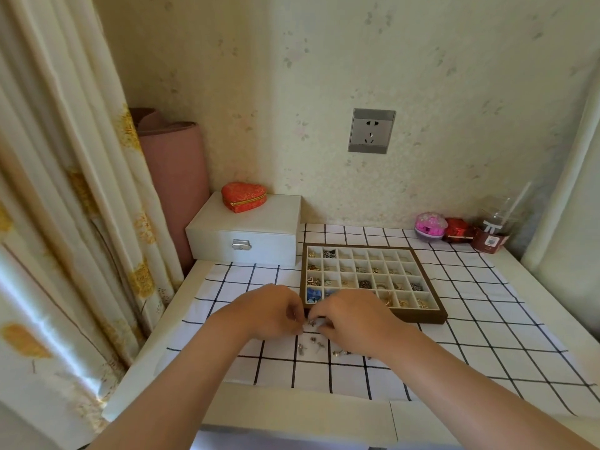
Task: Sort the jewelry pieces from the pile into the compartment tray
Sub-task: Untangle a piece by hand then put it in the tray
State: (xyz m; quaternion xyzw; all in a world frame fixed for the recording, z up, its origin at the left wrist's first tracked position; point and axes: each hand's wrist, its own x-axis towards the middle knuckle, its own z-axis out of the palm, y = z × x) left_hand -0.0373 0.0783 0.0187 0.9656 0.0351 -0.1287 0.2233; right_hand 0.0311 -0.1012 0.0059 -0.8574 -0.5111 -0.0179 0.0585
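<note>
In a wallpapered corner, a white tabletop (292, 407) carried a black-gridded white cloth (487, 323). A brown-framed compartment tray (428, 317), partly filled, sat toward the far edge. The pile of small metal jewelry pieces (324, 349) lay nearer the front edge. Above it, the left hand (269, 311) and right hand (354, 319) each had a pinching grip on one small silvery piece (312, 322).

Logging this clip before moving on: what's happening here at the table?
A person holds a small jewelry piece between the fingertips of the left hand and right hand, just in front of the compartment tray. Many tray compartments already hold pieces; a few loose pieces lie on the checked cloth beneath the hands.
</note>
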